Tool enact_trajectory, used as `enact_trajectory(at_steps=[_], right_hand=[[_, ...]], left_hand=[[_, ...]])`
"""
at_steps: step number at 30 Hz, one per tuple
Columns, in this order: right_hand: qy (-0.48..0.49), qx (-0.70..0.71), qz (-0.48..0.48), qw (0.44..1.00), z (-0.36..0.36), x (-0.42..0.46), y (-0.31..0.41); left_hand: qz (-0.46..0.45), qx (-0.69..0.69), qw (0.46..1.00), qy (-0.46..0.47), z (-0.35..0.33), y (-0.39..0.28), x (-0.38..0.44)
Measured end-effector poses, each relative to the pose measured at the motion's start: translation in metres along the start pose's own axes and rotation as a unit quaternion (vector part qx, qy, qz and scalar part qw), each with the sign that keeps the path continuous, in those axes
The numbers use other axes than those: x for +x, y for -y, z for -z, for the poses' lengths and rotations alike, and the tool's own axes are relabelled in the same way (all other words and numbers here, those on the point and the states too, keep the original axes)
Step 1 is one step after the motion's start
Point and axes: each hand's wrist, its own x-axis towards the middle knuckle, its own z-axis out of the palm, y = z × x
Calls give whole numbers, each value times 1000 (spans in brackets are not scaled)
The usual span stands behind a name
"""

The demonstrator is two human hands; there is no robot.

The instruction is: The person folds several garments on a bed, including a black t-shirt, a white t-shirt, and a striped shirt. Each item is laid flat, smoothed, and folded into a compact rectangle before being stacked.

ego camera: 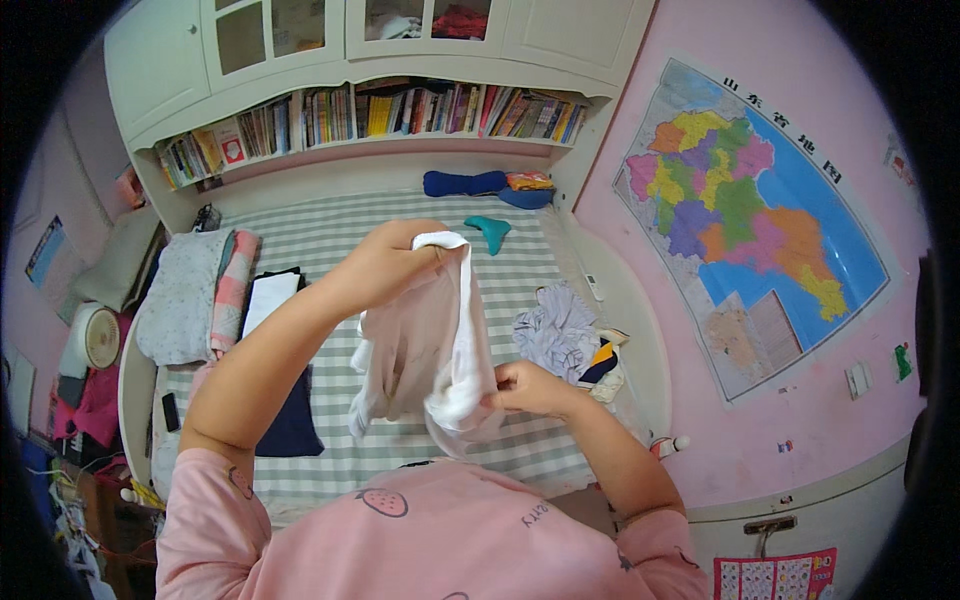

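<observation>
A thin white and pale beige garment [420,337] hangs in the air over the bed, its exact kind unclear. My left hand [397,255] is raised and grips its white edge at the top. Lower and to the right, my right hand [529,390] pinches the garment's bunched side, which is blurred. Under it spreads a green-and-white checked bedsheet [337,217]. To the left of the garment lie a folded white cloth [271,296] and a dark navy folded cloth [291,427], both partly covered by my left arm.
A crumpled striped garment [555,330] lies on the right beside a pale remote control [594,287]. Folded bedding [184,296] and a black phone [171,412] are at the left edge. A teal cloth piece [491,231] and a navy pillow [463,183] lie farther back, below a bookshelf [375,142].
</observation>
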Motion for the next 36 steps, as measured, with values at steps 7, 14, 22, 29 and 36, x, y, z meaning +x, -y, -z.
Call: enact_trajectory(at_steps=[7, 14, 22, 29, 36], right_hand=[[-283, 283, 320, 859, -30, 24, 34], [-443, -174, 321, 818, -87, 63, 74], [-377, 179, 292, 860, -29, 85, 1], [-367, 256, 253, 858, 64, 0, 36], [-279, 245, 221, 902, 96, -69, 95]], left_hand=[[-52, 114, 990, -67, 31, -5, -2], [-102, 246, 956, -125, 40, -37, 2], [-119, 248, 949, -157, 63, -36, -9], [-46, 275, 957, -76, 90, 18, -30], [12, 267, 964, 5, 73, 76, -46]])
